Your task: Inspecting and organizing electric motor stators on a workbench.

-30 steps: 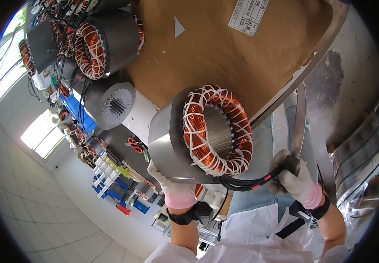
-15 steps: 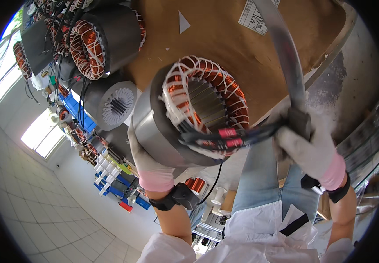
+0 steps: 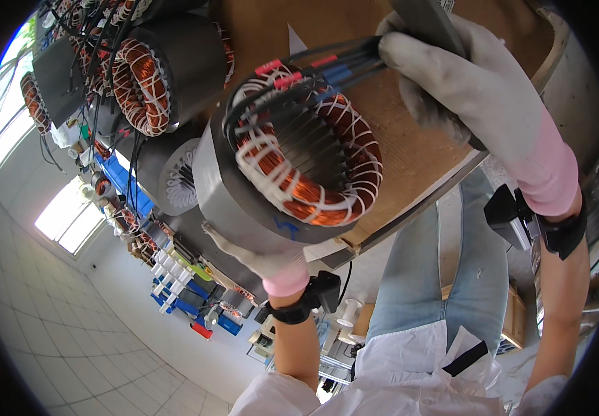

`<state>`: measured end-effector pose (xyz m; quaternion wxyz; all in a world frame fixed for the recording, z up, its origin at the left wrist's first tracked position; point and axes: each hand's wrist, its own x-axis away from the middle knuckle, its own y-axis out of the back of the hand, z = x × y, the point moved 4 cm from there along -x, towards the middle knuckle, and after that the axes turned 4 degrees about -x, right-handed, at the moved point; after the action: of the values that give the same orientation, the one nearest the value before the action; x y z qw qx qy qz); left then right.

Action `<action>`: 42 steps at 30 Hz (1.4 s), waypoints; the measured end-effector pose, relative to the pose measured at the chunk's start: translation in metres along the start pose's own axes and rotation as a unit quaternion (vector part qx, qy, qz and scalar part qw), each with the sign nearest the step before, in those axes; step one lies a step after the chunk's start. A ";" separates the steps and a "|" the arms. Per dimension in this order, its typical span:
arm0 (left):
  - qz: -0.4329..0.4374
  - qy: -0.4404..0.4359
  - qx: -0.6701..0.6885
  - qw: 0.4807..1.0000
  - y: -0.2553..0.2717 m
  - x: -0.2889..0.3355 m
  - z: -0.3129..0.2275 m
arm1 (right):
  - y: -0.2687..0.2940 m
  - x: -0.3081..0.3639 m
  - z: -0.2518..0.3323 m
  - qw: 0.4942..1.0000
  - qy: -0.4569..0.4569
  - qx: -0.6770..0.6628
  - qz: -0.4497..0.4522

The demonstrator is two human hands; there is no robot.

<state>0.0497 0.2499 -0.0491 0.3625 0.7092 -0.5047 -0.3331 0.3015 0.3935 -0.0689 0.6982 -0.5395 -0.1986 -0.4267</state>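
A steel motor stator [image 3: 226, 184] stands tilted on the worktable, its laced copper winding [image 3: 278, 177] facing up toward me. My left hand [image 3: 254, 256], in a whitish glove with a pink cuff, supports the stator's near lower side; some of its fingers are hidden. My gloved right hand [image 3: 462, 87] is above the table's right part, closed around a dark flat strip-like tool [image 3: 430, 26]. Black lead wires [image 3: 351, 52] with red and blue sleeves run from the winding to this hand's fingertips, stretched across the bore.
Other wound stators [image 3: 181, 66] with dangling black leads crowd the far left. Beside the held stator lies another one with white slot liners [image 3: 178, 177]. Brown board [image 3: 410, 159] covers the table, its edge crossing above my legs. Blue bins [image 3: 122, 177] stand farther left.
The stator has turned, bringing its leads from the near side to the far side. My right hand has moved up and away with leads and tool; my left hand slid lower and rightward.
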 end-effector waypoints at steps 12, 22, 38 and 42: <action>-0.024 0.299 0.515 0.803 -0.013 -0.011 0.002 | -0.001 -0.006 -0.027 0.967 0.185 0.141 -0.103; 0.119 0.295 0.568 0.759 0.021 0.029 0.002 | 0.067 0.106 -0.108 0.851 0.210 0.294 -0.382; 0.051 0.108 -0.013 0.993 0.041 0.014 0.017 | 0.025 0.085 -0.085 0.643 0.323 0.691 -0.068; 0.115 0.139 -0.020 0.983 0.029 0.024 0.021 | 0.021 0.069 -0.086 0.623 0.319 0.712 -0.058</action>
<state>0.0253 0.2165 -0.0380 0.4788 0.6785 -0.5209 -0.1978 0.3411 0.2890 -0.0593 0.8573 0.3088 -0.2359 -0.3376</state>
